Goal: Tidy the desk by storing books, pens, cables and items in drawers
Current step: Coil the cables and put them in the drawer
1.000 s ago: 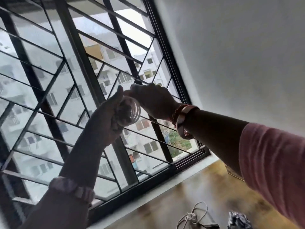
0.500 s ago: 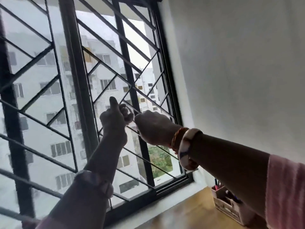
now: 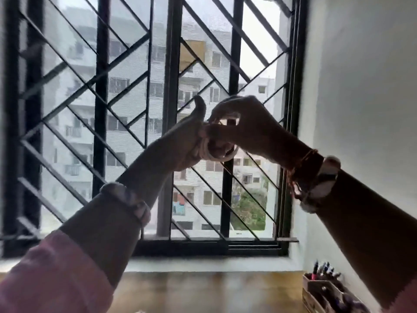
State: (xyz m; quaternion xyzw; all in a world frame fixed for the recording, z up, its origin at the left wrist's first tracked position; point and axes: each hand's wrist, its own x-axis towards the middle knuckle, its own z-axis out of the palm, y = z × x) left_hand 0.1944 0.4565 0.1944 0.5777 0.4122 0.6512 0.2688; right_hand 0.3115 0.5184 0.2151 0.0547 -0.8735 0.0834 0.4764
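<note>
Raised higher, left hand (image 3: pixel 185 141) wears one coiled cable (image 3: pixel 216 152); right hand (image 3: pixel 243 123) pinches it.

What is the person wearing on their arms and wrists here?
Both arms have pink sleeves pushed up the forearms. The left wrist carries a pale, patterned bangle. The right wrist carries a wide white bangle plus orange-red thread bands. No rings can be made out.
</note>
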